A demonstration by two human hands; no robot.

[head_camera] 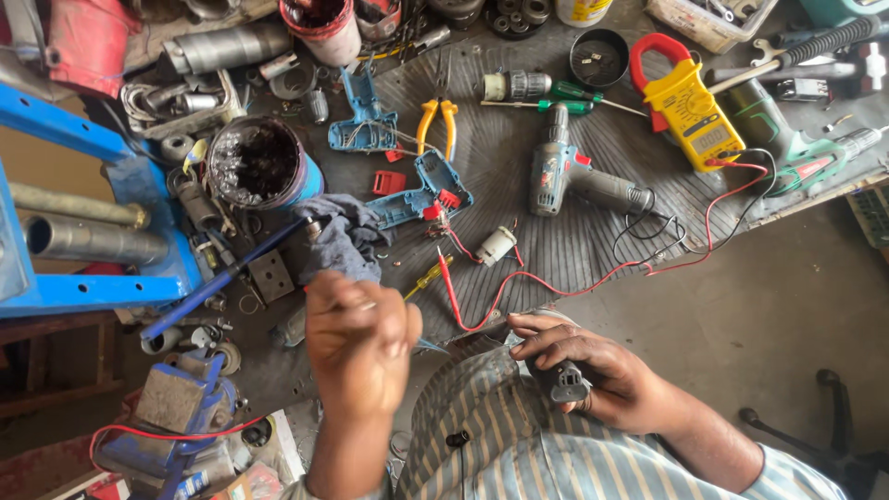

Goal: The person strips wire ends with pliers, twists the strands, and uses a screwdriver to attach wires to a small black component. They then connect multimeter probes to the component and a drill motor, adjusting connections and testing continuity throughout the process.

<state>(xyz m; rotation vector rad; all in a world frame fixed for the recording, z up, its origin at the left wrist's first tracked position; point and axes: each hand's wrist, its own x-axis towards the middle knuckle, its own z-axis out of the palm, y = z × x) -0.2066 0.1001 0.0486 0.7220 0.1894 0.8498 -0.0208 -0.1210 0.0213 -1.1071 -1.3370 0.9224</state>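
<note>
Right hand clamped on small dark part, held against striped shirt, below bench edge. Left hand fisted, contents not visible, raised just below grey rag. Red probe lies between hands, long axis near vertical, nearer left hand.

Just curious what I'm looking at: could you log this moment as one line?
left hand: fisted, raised over bench | right hand: grips dark part at lap | bench: drill, yellow meter, pliers, rag
</note>
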